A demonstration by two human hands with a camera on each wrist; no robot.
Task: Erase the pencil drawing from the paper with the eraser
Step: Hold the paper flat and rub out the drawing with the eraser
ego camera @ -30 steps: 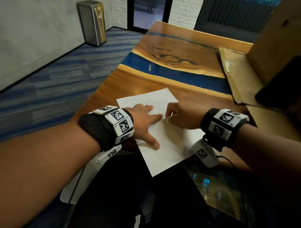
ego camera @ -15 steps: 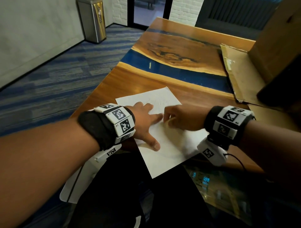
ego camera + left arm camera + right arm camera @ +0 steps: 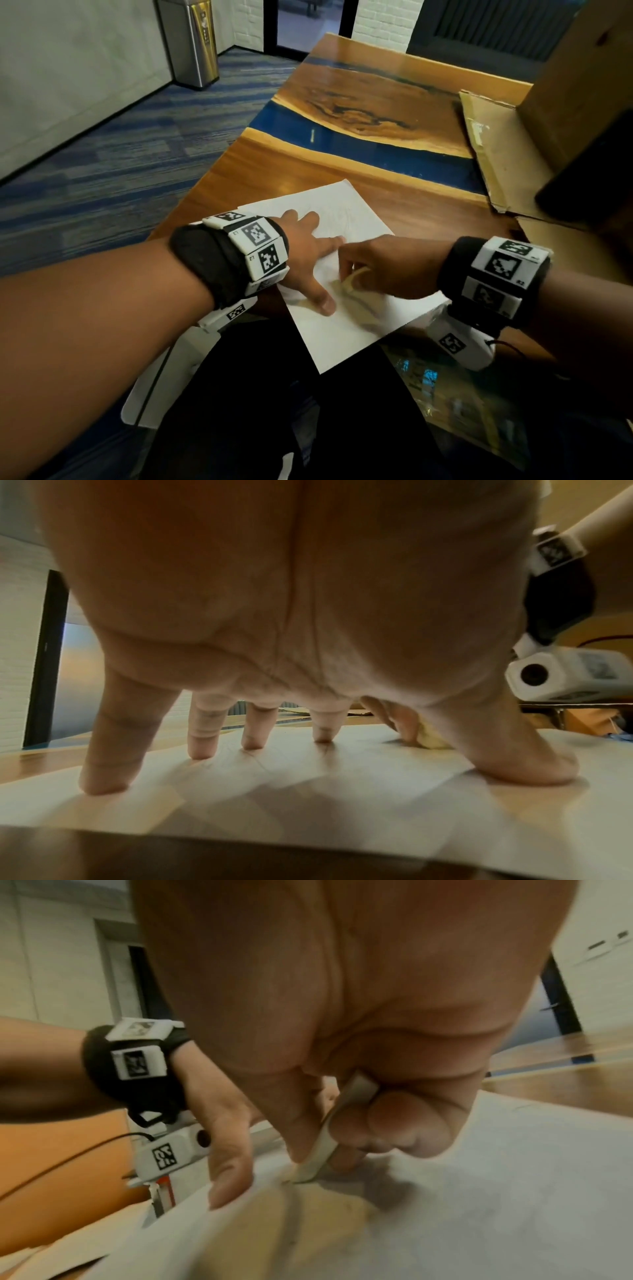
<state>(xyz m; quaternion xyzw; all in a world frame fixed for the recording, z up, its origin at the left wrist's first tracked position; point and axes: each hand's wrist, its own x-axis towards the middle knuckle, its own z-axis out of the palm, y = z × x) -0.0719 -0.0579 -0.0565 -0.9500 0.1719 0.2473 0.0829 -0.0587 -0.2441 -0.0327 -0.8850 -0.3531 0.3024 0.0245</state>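
Observation:
A white sheet of paper (image 3: pixel 346 329) with a faint pencil drawing (image 3: pixel 339 216) lies at the near edge of the wooden table (image 3: pixel 294 164). My left hand (image 3: pixel 308 253) presses flat on the paper (image 3: pixel 308 791), its fingers (image 3: pixel 202 731) spread and straight. My right hand (image 3: pixel 376 270) pinches a pale flat eraser (image 3: pixel 329 1139) between thumb and fingers. The eraser's lower edge touches the paper (image 3: pixel 514 1191) just right of the left thumb (image 3: pixel 322 301). The eraser (image 3: pixel 349 281) shows as a pale sliver under the right fingers.
Flattened cardboard (image 3: pixel 496 150) and a cardboard box (image 3: pixel 582 85) lie at the table's right. A dark object (image 3: pixel 589 185) sits near the box. The table's left edge drops to blue carpet (image 3: pixel 102 164). A metal bin (image 3: pixel 191 41) stands by the far wall.
My right hand with the eraser has slid toward me down the paper, from beside the left fingertips to beside the left thumb. The left hand has stayed pressed in place.

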